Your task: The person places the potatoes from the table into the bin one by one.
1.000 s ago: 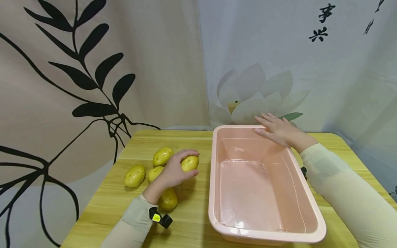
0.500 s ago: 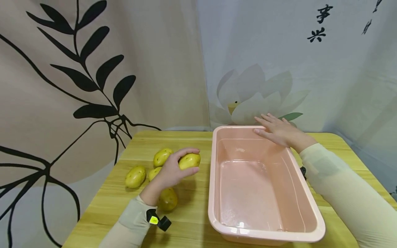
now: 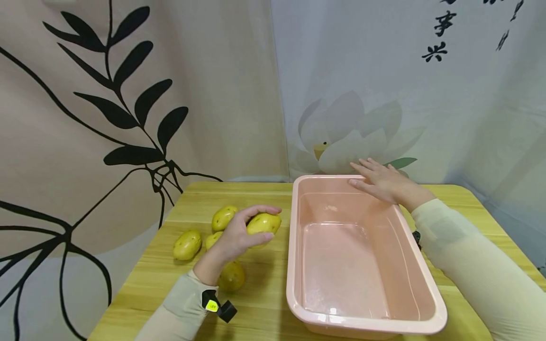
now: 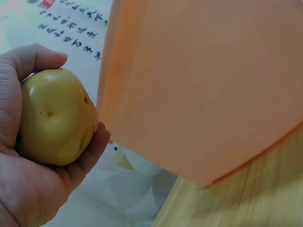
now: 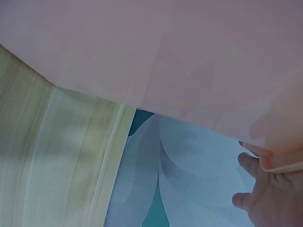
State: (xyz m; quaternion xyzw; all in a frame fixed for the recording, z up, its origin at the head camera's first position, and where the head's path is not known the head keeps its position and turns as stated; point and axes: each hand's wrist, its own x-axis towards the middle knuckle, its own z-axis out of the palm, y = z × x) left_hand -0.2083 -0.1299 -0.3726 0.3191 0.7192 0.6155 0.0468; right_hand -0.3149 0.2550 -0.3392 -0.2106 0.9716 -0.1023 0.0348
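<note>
A yellow potato (image 3: 265,222) is gripped in my left hand (image 3: 235,237), above the table and just left of the pink basin (image 3: 341,270). In the left wrist view, thumb and fingers curl round the potato (image 4: 57,118), and the basin's outer wall (image 4: 203,90) stands beside it. More potatoes lie on the table behind and beneath this hand: one at the back (image 3: 223,218), one at far left (image 3: 187,245), one partly hidden by the wrist (image 3: 212,239), one nearer (image 3: 232,276). My right hand (image 3: 386,185) rests on the basin's far right rim, fingers extended.
The wooden table (image 3: 264,303) carries the basin at right of centre. Behind it hangs a cloth (image 3: 230,94) with printed leaves, a lotus and characters. The basin's raised rim (image 3: 291,246) stands between the potatoes and its inside.
My left hand has turned slightly and shifted a little to the right with the potato, nearer the basin. The right hand stays on the rim. The head view has tilted up slightly.
</note>
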